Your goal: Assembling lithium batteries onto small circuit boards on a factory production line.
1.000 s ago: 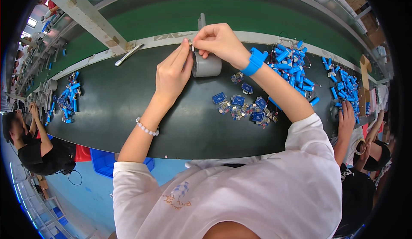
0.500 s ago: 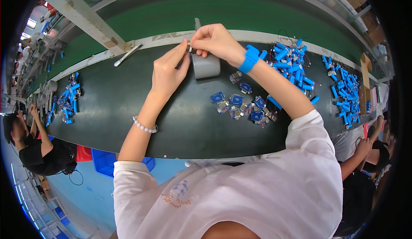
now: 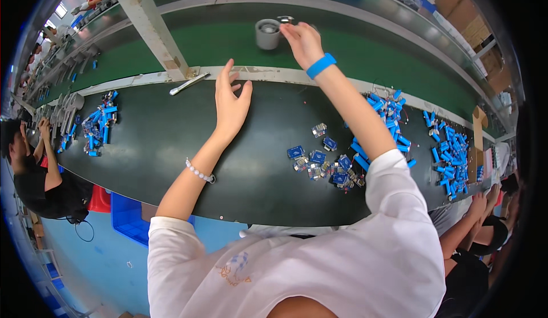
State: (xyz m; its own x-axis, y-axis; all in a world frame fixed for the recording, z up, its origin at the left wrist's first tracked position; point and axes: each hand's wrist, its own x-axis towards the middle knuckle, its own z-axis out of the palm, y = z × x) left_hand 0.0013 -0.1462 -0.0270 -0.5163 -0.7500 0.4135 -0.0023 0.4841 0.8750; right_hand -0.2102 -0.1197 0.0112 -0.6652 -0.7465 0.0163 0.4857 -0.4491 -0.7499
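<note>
My right hand [image 3: 303, 43], with a blue band at its wrist, is stretched out over the green belt. Its fingers are closed at the side of a grey cylindrical housing [image 3: 267, 39], whose open round end shows. A small dark and silvery piece [image 3: 285, 19] is at the fingertips; whether it is joined to the housing I cannot tell. My left hand [image 3: 231, 107], with a beaded bracelet, is open and holds nothing, above the dark tabletop near its far edge. Several small blue circuit boards [image 3: 317, 156] lie loose on the table, left of my right forearm.
Blue cylindrical cells with wires lie in heaps [image 3: 454, 147] at the right and another heap [image 3: 101, 124] at the left. A white pen-like tool [image 3: 189, 84] rests by the far ledge, next to an upright post [image 3: 149, 24]. Co-workers sit on both sides.
My right hand has carried the grey housing from the table's far edge out over the green belt. My left hand has let go and opened. The view has shifted slightly.
</note>
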